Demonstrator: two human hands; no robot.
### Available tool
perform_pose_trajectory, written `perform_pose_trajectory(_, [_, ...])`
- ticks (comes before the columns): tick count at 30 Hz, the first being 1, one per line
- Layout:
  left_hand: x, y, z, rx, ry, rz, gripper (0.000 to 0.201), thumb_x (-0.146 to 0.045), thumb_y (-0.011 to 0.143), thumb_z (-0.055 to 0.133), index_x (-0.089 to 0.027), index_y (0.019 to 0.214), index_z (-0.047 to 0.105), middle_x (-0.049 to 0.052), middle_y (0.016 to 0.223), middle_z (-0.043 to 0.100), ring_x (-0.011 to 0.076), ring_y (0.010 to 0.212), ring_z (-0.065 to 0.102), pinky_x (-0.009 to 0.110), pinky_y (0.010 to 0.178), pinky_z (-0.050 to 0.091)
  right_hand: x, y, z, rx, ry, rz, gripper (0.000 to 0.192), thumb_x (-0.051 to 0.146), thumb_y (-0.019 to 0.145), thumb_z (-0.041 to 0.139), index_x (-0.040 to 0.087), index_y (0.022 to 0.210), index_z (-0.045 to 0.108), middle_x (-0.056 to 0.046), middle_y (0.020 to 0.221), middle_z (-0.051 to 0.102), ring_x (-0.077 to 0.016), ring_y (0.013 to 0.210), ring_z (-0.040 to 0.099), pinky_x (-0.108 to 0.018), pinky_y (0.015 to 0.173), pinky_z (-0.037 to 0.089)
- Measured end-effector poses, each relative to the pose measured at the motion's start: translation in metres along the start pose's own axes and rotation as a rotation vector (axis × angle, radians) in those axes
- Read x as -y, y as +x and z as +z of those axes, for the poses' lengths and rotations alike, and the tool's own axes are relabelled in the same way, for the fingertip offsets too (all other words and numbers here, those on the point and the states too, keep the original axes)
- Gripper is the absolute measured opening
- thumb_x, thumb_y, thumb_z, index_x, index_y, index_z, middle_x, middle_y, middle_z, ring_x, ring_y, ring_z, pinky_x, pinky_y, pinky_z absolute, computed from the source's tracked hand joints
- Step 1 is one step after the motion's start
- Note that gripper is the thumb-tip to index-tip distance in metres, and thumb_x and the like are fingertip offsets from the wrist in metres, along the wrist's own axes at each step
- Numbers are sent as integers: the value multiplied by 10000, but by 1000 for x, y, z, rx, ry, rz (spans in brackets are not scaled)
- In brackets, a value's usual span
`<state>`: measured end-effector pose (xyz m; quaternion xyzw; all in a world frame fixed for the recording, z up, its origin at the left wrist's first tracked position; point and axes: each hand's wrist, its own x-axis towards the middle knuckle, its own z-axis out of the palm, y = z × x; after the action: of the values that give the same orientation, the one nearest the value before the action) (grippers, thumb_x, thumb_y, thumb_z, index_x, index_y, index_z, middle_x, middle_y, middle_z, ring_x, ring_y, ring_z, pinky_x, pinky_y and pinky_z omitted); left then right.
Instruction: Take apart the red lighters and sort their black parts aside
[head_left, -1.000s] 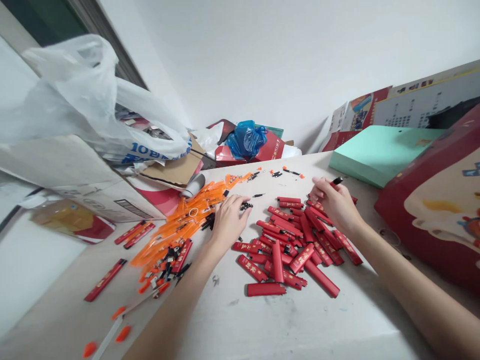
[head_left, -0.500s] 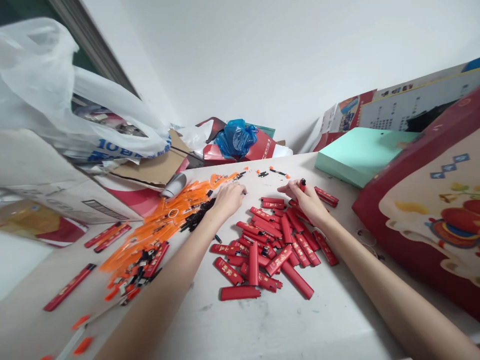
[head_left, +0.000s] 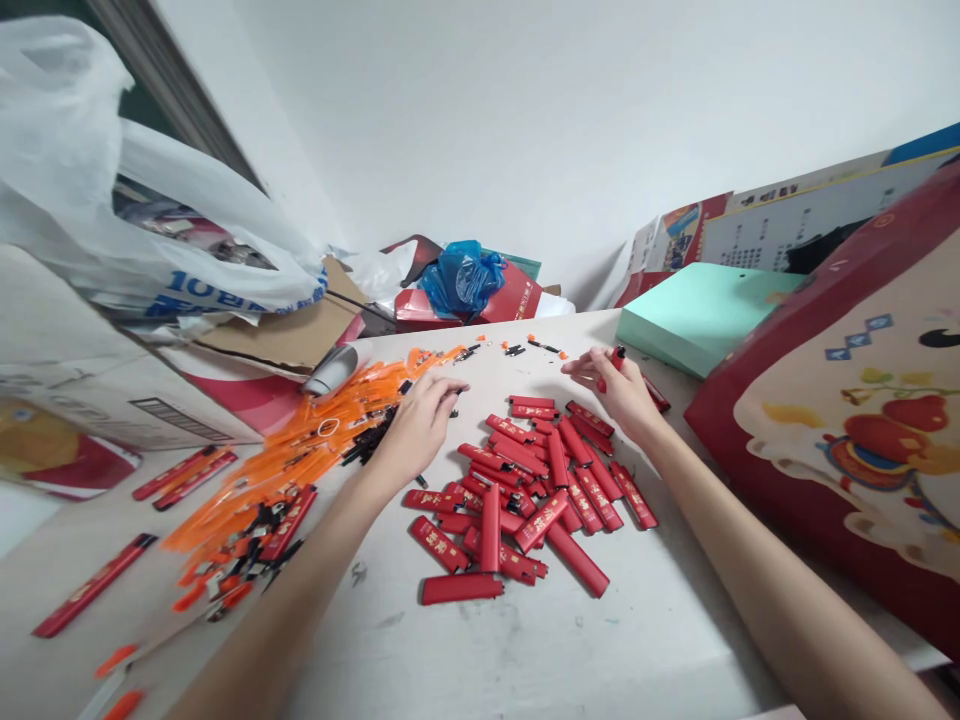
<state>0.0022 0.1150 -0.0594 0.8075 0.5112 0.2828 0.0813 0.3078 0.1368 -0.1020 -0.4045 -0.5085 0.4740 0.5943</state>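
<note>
White bench [head_left: 525,650] carried everything we saw. Big red printed box [head_left: 847,420] sat at the right edge, mint-green box [head_left: 697,310] beyond it. White plastic bag [head_left: 90,210] slumped over cartons at far left. Red lighter bodies [head_left: 525,490] lay heaped mid-bench; orange plastic strips [head_left: 300,450] spread to their left, small black parts [head_left: 371,440] among them. Our left hand [head_left: 416,425] rested fingers curled down onto those black parts; whether it gripped one we could not tell. Our right hand [head_left: 619,390] pinched one red lighter [head_left: 616,357] upright, just past the heap's far edge.
</note>
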Motion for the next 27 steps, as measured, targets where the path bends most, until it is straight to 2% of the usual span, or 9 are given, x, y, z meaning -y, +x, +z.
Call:
perform_pose_trajectory(4, [-11, -18, -2, -53, -87, -47, 270, -290, 1003, 417, -192, 1090, 653, 77, 1118, 658, 222, 1012, 647, 376, 941, 515, -2, -4, 13, 129, 76, 54, 466, 661, 921, 581, 211, 917, 706, -106, 1073, 781, -250, 1125, 708, -419, 1050, 516])
perform_pose_trajectory(7, [-16, -22, 2, -64, -142, -72, 253, -328, 991, 469, -189, 1068, 665, 71, 1105, 683, 215, 987, 648, 338, 871, 524, -11, -2, 17, 97, 34, 73, 495, 686, 881, 617, 199, 874, 706, -113, 1038, 786, -258, 1078, 722, -417, 1039, 513])
perform_pose_trajectory(12, [-21, -27, 2, -72, -184, -71, 261, -372, 970, 547, -211, 1082, 720, 54, 1066, 715, 201, 908, 660, 299, 736, 506, -18, 3, 7, 39, -18, 74, 503, 689, 863, 631, 190, 868, 694, -118, 992, 783, -261, 1018, 728, -431, 1002, 524])
perform_pose_trajectory(16, [-23, -31, -1, -126, -225, -67, 251, -392, 938, 617, -225, 1074, 744, 47, 1049, 720, 188, 862, 664, 313, 780, 517, -13, 4, 2, -9, -68, 30, 506, 684, 871, 622, 184, 845, 694, -114, 946, 774, -251, 985, 718, -437, 1007, 519])
perform_pose_trajectory(20, [-25, -33, 2, -176, -393, -114, 233, -390, 881, 702, -208, 1022, 739, 54, 1033, 725, 190, 872, 679, 317, 826, 538, -3, -2, 5, -8, -82, -54, 474, 650, 916, 589, 192, 861, 698, -96, 977, 767, -233, 1007, 706, -424, 1039, 500])
perform_pose_trajectory(24, [-28, -35, 8, -154, -580, -226, 247, -378, 826, 764, -184, 974, 725, 60, 972, 742, 194, 873, 694, 312, 843, 554, -3, -8, 11, 49, -27, -34, 452, 631, 936, 576, 201, 875, 697, -90, 1001, 766, -232, 1024, 713, -425, 1024, 520])
perform_pose_trajectory(27, [-31, -35, 10, -128, -692, -272, 251, -365, 795, 798, -179, 947, 723, 53, 929, 744, 189, 862, 699, 299, 835, 557, -11, -7, 10, 38, -26, -17, 467, 650, 901, 614, 195, 824, 690, -91, 945, 762, -233, 978, 719, -423, 1007, 535])
